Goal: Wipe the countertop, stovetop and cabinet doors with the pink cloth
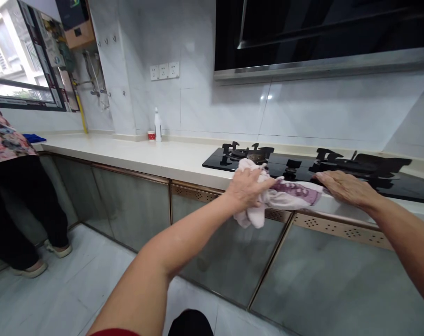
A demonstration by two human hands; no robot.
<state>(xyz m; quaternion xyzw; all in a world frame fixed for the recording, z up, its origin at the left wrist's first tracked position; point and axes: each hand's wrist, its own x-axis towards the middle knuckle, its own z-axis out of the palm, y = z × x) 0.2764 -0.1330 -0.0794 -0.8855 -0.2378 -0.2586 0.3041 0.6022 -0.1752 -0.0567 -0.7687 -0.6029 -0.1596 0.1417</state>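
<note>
Head view: a pink-and-white cloth (275,198) is bunched under the left hand (249,186), whose fingers are curled over it and press it against the front edge of the bench (145,156), part of it hanging over the cabinet front. The right hand (348,189) is laid flat, fingers together, on the bench edge beside the black gas hob (338,175), apparently as a brace. A second person (12,196) is seen standing far left.
</note>
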